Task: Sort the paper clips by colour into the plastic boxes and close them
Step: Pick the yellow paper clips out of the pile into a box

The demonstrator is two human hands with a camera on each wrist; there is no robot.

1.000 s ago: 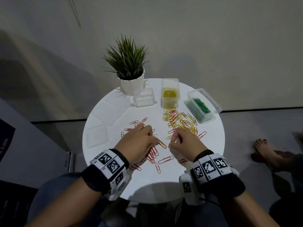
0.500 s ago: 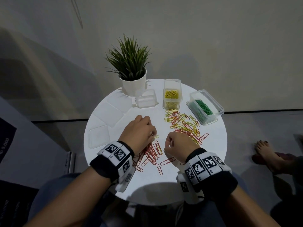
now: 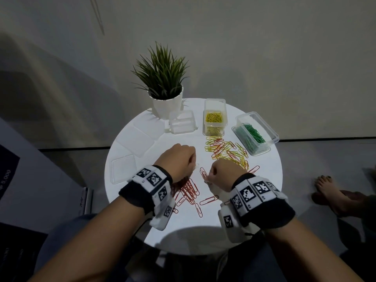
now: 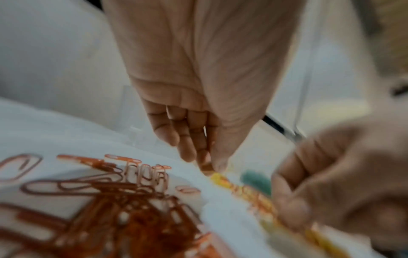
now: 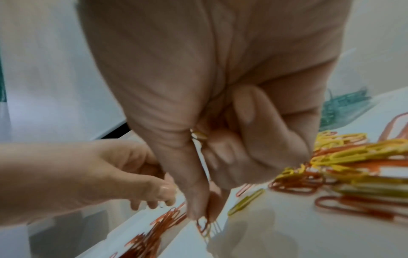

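Note:
Red paper clips (image 3: 189,191) lie heaped at the table's near middle, just under my left wrist. A mixed yellow and red pile (image 3: 225,151) lies beyond my right hand. My right hand (image 3: 207,177) pinches a red clip (image 5: 203,226) between thumb and forefinger just above the table, and a yellow clip (image 5: 198,135) shows inside its curled palm. My left hand (image 3: 193,162) hovers by the red heap with thumb and fingertips (image 4: 209,167) drawn together at the table; what they hold is hidden. The yellow box (image 3: 215,119), green box (image 3: 254,133) and empty box (image 3: 182,122) stand open at the back.
A potted plant (image 3: 164,94) stands at the back left of the round white table (image 3: 264,180). Clear lids (image 3: 124,168) lie along its left side. A person's bare foot (image 3: 327,188) rests on the floor to the right.
The red clips once scattered around my left hand now lie gathered in the near heap. My right hand has shifted left, away from the mixed pile, with a red clip.

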